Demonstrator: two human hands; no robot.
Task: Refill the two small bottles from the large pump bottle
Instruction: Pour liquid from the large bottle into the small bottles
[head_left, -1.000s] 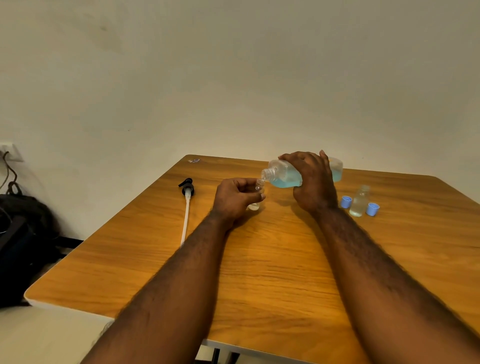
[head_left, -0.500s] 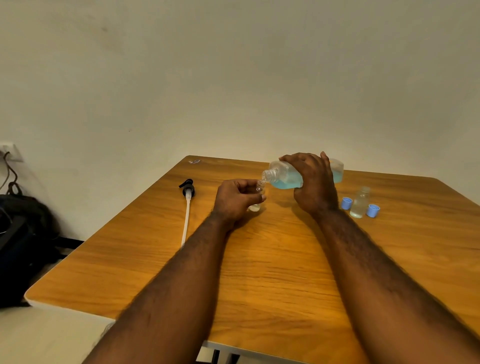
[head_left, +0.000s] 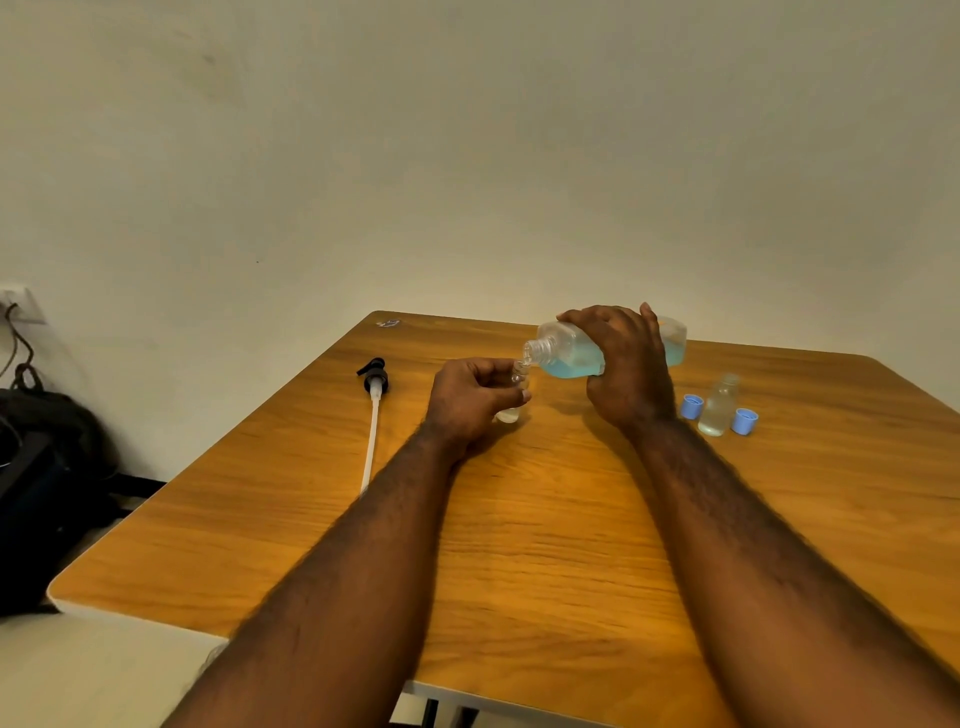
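My right hand (head_left: 626, 371) grips the large clear bottle (head_left: 569, 353) of blue liquid, tipped on its side with its open neck pointing left. The neck touches the mouth of a small clear bottle (head_left: 511, 410), which my left hand (head_left: 467, 400) holds upright on the wooden table (head_left: 545, 545). My fingers hide most of that small bottle. A second small bottle (head_left: 718, 405) stands uncapped to the right, between two blue caps (head_left: 691, 406) (head_left: 744, 421). The black pump head with its white tube (head_left: 373, 415) lies on the table to the left.
A dark bag (head_left: 41, 493) sits on the floor at the left, under a wall socket (head_left: 18, 301) with cables. A small wrapper (head_left: 388, 323) lies at the table's far left corner. A plain wall stands behind the table.
The large bottle's neck has dipped slightly lower onto the small bottle's mouth. Both hands have otherwise stayed in place.
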